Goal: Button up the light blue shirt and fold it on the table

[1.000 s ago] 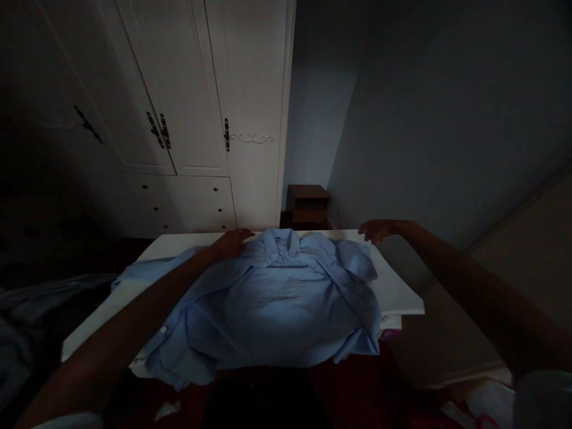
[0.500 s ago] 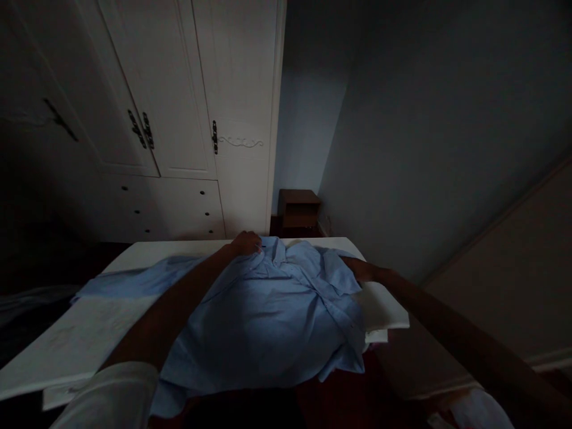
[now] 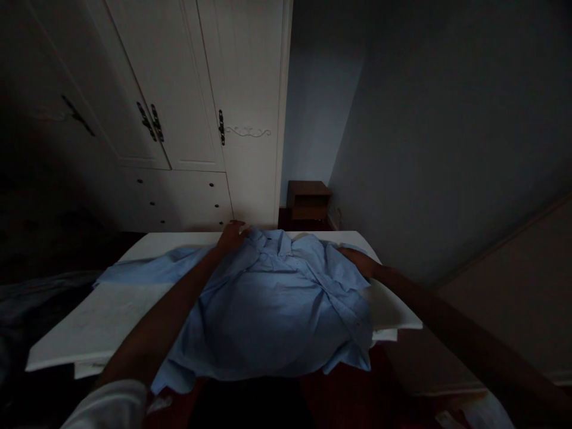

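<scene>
A light blue button-up shirt [image 3: 263, 316] lies spread over a white padded board [image 3: 120, 310], its collar toward the far edge and its lower part hanging over the near edge. My left hand [image 3: 232, 236] is at the shirt's far left shoulder, thumb and fingers closed on the cloth beside the collar. One sleeve [image 3: 152, 268] stretches out to the left along the board. On the right, my right hand [image 3: 360, 262] grips the cloth near the other sleeve, its fingertips partly hidden by the fabric.
A white wardrobe [image 3: 250, 173] with dark handles stands behind the board. Past the far right corner is a small brown nightstand [image 3: 310, 196]. A grey wall [image 3: 438, 119] runs along the right. Dark cloth [image 3: 40, 298] lies at the left.
My left hand has shifted left along the shirt's shoulder, away from the collar. My right hand stays at the right side of the shirt. The view has moved slightly.
</scene>
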### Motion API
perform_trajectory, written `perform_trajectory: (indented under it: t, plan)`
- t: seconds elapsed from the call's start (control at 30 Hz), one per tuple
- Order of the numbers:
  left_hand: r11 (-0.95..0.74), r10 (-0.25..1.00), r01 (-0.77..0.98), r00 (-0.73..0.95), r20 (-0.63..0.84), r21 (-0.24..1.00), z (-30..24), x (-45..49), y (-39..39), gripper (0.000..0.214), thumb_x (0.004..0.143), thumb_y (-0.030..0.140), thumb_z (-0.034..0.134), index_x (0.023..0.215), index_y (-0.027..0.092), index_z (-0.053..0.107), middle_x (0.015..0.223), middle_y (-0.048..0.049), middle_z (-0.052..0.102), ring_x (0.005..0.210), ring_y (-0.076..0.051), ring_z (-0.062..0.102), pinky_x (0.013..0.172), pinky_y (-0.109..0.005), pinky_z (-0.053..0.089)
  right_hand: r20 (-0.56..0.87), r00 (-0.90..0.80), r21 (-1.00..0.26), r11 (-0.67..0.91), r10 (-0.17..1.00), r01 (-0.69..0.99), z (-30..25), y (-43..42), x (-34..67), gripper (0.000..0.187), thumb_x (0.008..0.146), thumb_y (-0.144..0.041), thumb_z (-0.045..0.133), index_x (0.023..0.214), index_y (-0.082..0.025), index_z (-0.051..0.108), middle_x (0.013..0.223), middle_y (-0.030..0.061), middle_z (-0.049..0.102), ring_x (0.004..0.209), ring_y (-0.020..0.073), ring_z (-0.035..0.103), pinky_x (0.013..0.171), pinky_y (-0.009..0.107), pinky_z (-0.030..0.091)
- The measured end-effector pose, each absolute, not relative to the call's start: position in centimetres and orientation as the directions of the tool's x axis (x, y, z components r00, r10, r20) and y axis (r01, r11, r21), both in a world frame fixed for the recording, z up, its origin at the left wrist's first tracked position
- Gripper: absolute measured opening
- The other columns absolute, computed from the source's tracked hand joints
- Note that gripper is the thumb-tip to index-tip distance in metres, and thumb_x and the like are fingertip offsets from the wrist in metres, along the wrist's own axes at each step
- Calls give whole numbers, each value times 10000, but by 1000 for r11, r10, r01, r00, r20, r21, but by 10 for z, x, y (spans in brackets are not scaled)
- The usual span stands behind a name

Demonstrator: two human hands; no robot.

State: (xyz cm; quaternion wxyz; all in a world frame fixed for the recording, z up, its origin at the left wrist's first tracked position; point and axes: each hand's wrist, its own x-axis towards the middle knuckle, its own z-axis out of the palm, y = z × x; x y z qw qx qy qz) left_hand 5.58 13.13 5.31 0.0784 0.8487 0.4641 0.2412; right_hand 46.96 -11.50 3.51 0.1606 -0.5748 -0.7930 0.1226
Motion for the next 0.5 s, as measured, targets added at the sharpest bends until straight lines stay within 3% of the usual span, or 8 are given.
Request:
perform_trajectory:
  t: [0.07, 0.13, 0.2, 0.27, 0.37, 0.43, 0.5]
  plan:
    - [-562, 817, 736, 423, 392, 378, 55, 35, 111, 421, 889, 417, 502, 1156, 112, 614, 1229, -170, 627, 1209, -272, 542, 1050, -405, 421, 206, -228, -376, 292, 952, 879, 33, -116, 473, 799, 820, -435, 622, 1514, -191, 312, 1528, 144, 377, 1369, 309, 418, 1126, 479, 363]
    - [-567, 803, 709, 363, 472, 420, 57, 11, 82, 394, 869, 427, 530, 1112, 134, 632, 1181, -158, 648, 1168, -287, 567, 1026, -427, 440, 276, -216, -367, 310, 937, 877, 33, -114, 474, 867, 772, -507, 664, 1506, -190, 328, 1573, 144, 283, 1424, 325, 320, 1148, 489, 322]
    - [-572, 802, 682, 350, 483, 455, 57, -16, 46, 395, 853, 481, 541, 1052, 159, 653, 1080, -128, 678, 1044, -272, 623, 957, -404, 486, 304, -254, -345, 354, 918, 869, 36, -108, 471, 648, 764, -512, 668, 1333, -220, 566, 1561, 123, 320, 1414, 338, 335, 1136, 494, 335]
    - [-556, 819, 686, 354, 452, 469, 53, -42, 8, 398, 837, 531, 544, 974, 178, 669, 952, -94, 689, 925, -252, 646, 889, -379, 512, 301, -318, -309, 408, 899, 859, 44, -102, 467, 349, 780, -464, 652, 1025, -224, 720, 1494, 114, 435, 1365, 342, 413, 1111, 499, 361]
    - [-489, 868, 728, 347, 356, 480, 43, -76, -39, 432, 795, 590, 572, 956, 202, 674, 882, -62, 690, 849, -239, 658, 820, -354, 530, 273, -360, -263, 429, 892, 864, 68, -99, 466, 202, 771, -366, 625, 849, -201, 712, 1284, 127, 630, 1209, 317, 570, 1037, 480, 431]
    - [-457, 888, 764, 364, 281, 456, 35, -95, -58, 440, 769, 604, 590, 945, 213, 683, 927, -69, 706, 881, -249, 668, 842, -360, 528, 225, -301, -257, 355, 927, 899, 89, -100, 474, 182, 761, -317, 585, 843, -196, 694, 1038, 94, 729, 979, 263, 677, 893, 401, 517]
    - [-428, 903, 805, 358, 239, 411, 30, -107, -67, 429, 772, 601, 581, 935, 219, 690, 983, -80, 716, 936, -264, 669, 891, -376, 516, 172, -194, -236, 231, 966, 944, 109, -101, 488, 152, 752, -280, 560, 788, -199, 683, 797, 39, 733, 734, 198, 686, 710, 295, 525]
